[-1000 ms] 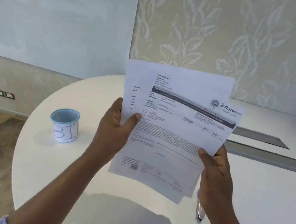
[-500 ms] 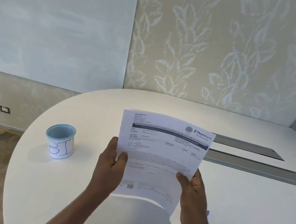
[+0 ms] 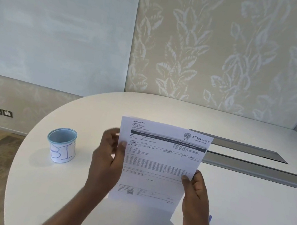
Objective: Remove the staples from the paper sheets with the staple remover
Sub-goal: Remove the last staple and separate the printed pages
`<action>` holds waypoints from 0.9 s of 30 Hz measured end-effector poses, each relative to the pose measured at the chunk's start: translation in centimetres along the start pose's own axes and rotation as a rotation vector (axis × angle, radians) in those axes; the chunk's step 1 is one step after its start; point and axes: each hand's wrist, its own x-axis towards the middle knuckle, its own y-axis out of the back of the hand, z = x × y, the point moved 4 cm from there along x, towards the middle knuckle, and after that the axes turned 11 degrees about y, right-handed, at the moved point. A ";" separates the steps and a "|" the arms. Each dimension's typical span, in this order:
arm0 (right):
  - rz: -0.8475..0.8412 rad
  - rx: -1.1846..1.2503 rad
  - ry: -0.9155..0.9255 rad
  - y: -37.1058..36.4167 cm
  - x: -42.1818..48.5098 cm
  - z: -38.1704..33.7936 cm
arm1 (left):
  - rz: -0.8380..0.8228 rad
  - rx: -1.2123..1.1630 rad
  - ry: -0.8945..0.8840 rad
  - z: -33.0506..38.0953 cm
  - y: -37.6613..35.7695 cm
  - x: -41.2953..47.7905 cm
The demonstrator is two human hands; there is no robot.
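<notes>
Printed paper sheets (image 3: 157, 164) are held upright above the white table (image 3: 244, 215), stacked so only the front page shows. My left hand (image 3: 106, 162) grips their left edge with the thumb on the front. My right hand (image 3: 195, 195) pinches the lower right edge. A small blue-purple bit (image 3: 210, 218) pokes out behind my right hand; the staple remover itself is hidden. No staple can be made out on the sheets.
A light blue cup (image 3: 62, 144) with a paper label reading "BI" stands on the table to the left. Two grey recessed cable slots (image 3: 253, 160) run across the table behind the sheets. The rounded table edge curves at the left above a wooden floor.
The fanned-out sheets have been squared into one aligned stack and lowered. The metal tool seen under my right hand is now out of sight. The view has tilted up.
</notes>
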 end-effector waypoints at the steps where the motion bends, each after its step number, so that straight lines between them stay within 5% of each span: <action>1: -0.003 -0.004 0.006 0.0 0.0 -0.1 | 0.040 0.035 -0.061 1.1 0.5 0.6; 9: 0.003 0.004 0.024 0.1 0.0 -0.4 | 0.116 0.215 -0.398 6.0 2.0 2.6; 27: -0.019 -0.036 0.086 1.5 0.7 -1.9 | 0.128 0.181 -0.367 8.0 2.7 2.7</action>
